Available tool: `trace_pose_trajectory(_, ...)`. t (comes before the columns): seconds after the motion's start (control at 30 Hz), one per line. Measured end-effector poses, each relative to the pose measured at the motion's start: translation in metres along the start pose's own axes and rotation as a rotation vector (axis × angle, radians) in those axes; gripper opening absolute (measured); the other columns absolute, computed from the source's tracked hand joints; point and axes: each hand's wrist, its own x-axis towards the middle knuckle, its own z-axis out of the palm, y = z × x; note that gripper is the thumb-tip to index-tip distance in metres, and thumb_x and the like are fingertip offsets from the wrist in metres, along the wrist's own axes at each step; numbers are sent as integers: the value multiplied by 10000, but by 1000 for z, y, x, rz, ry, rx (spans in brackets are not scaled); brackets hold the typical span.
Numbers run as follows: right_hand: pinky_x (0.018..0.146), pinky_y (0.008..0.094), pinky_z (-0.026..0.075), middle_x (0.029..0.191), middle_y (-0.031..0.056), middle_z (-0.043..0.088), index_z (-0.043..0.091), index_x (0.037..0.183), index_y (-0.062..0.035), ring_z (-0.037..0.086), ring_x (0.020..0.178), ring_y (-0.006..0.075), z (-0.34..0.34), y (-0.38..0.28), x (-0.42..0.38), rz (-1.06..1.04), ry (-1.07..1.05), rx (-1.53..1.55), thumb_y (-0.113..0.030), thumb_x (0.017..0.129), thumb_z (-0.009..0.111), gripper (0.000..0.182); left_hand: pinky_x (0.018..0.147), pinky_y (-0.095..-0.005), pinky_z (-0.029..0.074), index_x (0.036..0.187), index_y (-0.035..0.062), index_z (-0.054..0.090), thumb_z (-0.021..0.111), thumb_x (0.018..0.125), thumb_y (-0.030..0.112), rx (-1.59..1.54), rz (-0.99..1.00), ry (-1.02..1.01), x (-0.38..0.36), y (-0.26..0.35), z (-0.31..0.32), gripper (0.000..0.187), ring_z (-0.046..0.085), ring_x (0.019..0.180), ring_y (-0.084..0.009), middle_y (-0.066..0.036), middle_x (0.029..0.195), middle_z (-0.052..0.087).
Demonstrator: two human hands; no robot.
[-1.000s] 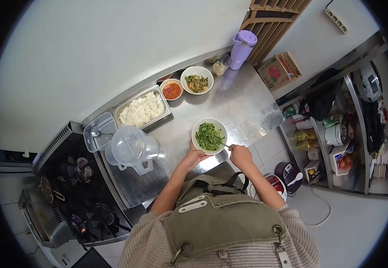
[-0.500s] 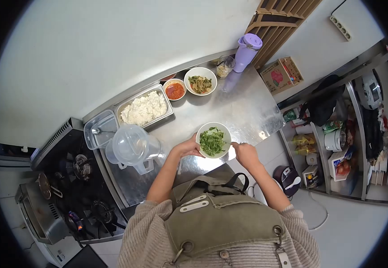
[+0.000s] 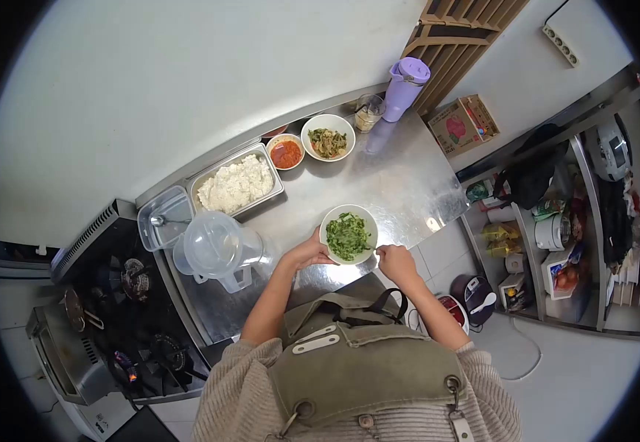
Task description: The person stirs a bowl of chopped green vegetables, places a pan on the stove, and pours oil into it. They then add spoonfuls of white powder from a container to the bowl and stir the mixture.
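A white bowl [image 3: 326,243] of chopped green leaves [image 3: 349,237] is held above the steel counter's front edge. My left hand [image 3: 309,251] grips its left side, fingers under and against the wall. At the right rim, my right hand [image 3: 398,264] is closed in a fist-like pinch; whatever it may hold is too small to make out. Farther back on the counter are a small bowl of red sauce [image 3: 286,154], a white bowl of cooked vegetables [image 3: 328,144], and a steel pan of white rice [image 3: 237,184]. A clear plastic pitcher [image 3: 220,247] stands left of my left hand.
A clear tub [image 3: 165,221] with a ladle sits behind the pitcher. At the back stand a glass [image 3: 368,114] and a purple tumbler [image 3: 406,90]. On the left, a gas stove [image 3: 139,317] has a lit burner. Steel shelves [image 3: 548,236] hold goods at right.
The bowl has shifted slightly left and down with my left hand. My right hand has dropped a little and drawn left, staying close to the rim.
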Motion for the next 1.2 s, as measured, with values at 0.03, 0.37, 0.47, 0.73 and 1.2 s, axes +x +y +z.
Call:
trace_pose_trajectory(0.03,681,460,514,738,237,634,680,824,-48,630,693,398,-8,-5,0,2,33,-38,-122,742,556,166,805,-384,563,1420,242,-71,487,742,-130,-7,6,19,-1,1,2,954,598,1018,-312,-194,1336,348)
trace_pose_trajectory(0.37,620,447,519,709,220,630,591,1032,-6,639,676,376,24,14,-8,-6,-18,-218,-98,783,532,272,860,-413,538,1409,238,-85,423,746,-142,-142,74,41,-4,-13,12,918,530,1115,-339,-199,1380,250)
trace_pose_trajectory(0.47,661,444,493,701,198,625,650,904,-47,618,700,377,26,24,-4,4,-61,246,-147,866,486,196,861,-412,538,1407,239,-86,420,743,-145,-171,89,36,-6,-16,13,919,522,1125,-335,-195,1384,240)
trace_pose_trajectory(0.73,521,444,509,833,179,600,429,993,-74,614,597,365,41,38,-42,-124,90,-216,-78,778,521,234,873,-421,534,1410,225,-70,411,740,-126,-183,106,63,-4,-21,18,897,546,1100,-321,-191,1356,297)
trace_pose_trajectory(1.2,515,481,482,783,178,595,466,959,-90,588,571,398,52,67,-40,-147,228,-84,-83,837,456,122,743,-406,589,1411,159,-25,383,734,-104,-38,172,210,1,-19,27,833,609,977,-359,-247,1333,321)
